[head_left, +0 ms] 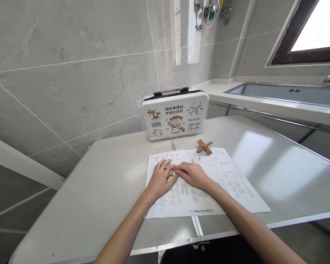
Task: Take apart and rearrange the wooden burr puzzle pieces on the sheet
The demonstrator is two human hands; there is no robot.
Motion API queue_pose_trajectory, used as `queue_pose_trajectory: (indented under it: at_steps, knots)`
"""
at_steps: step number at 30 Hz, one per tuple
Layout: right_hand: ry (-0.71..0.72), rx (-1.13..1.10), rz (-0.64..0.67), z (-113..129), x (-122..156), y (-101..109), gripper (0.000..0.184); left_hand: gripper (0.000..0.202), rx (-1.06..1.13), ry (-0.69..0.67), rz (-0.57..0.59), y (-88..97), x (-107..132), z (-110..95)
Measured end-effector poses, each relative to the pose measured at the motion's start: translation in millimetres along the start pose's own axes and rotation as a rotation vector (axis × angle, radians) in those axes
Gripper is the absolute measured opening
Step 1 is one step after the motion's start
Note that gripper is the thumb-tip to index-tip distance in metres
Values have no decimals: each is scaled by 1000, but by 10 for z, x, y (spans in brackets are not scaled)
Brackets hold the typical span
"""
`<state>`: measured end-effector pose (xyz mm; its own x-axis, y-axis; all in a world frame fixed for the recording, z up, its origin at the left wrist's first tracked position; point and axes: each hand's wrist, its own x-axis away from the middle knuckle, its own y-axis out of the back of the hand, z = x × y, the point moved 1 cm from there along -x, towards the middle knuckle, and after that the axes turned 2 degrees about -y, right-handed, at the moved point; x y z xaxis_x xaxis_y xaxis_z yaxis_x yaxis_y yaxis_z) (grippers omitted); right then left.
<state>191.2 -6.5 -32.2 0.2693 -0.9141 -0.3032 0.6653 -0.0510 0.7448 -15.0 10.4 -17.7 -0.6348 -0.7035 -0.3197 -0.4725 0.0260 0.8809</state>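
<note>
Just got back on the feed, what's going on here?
Someone has both hands together over a printed sheet on a table. The left hand covers most of a small wooden piece, and the right hand has its fingertips close beside it; the exact grip is hidden. A wooden cross lies at the sheet's far edge, touched by neither hand. Behind, a white case stands upright.

Wdn. pcs. [171, 173] part-hidden by l. hand [158, 180]
</note>
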Motion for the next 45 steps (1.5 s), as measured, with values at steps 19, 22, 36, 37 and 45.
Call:
queue_pose_trajectory:
  at_steps: [19, 22, 36, 37, 45]
  knots:
    - [-50, -16, -39, 64, -19, 6, 17, 34, -131, 272, -166, -28, -240, 524]
    - [-48, -22, -38, 56, -24, 8, 17, 34, -167, 318, -179, -5, -327, 642]
    - [-173, -299, -75, 24, -94, 73, 27, 40, -213, 173, -421, 127, -334, 527]
    - [-202, -378, -94, 14, -103, 80, 31, 40, -217, 156, -423, 143, -334, 500]
    - [-539, -1412, -342, -180, -172, 167, 51, 42, -244, 63, -364, 184, -315, 272]
